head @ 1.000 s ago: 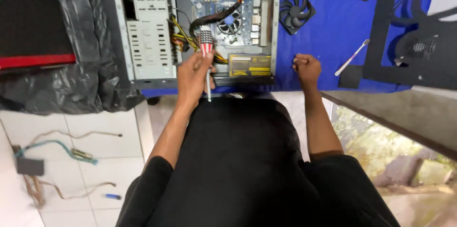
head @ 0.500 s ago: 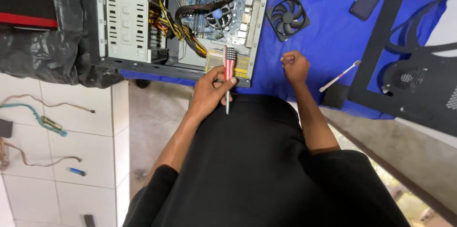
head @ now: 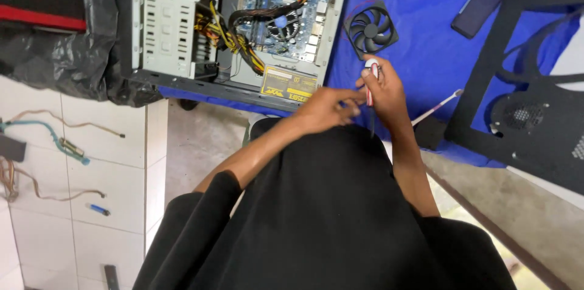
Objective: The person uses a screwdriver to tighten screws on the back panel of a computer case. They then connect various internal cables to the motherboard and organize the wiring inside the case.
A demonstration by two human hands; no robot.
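The screwdriver (head: 371,77) is held upright in the right hand (head: 384,92), just beside the black fan (head: 371,28) on the blue tabletop (head: 426,52). The left hand (head: 325,107) has its fingers pinched together at the shaft. The tip likely needs lining up next.

I see a red-and-white striped screwdriver (head: 370,80), upright with its dark shaft pointing down, over the blue cloth's (head: 420,34) near edge, just beside the open computer case (head: 182,77).
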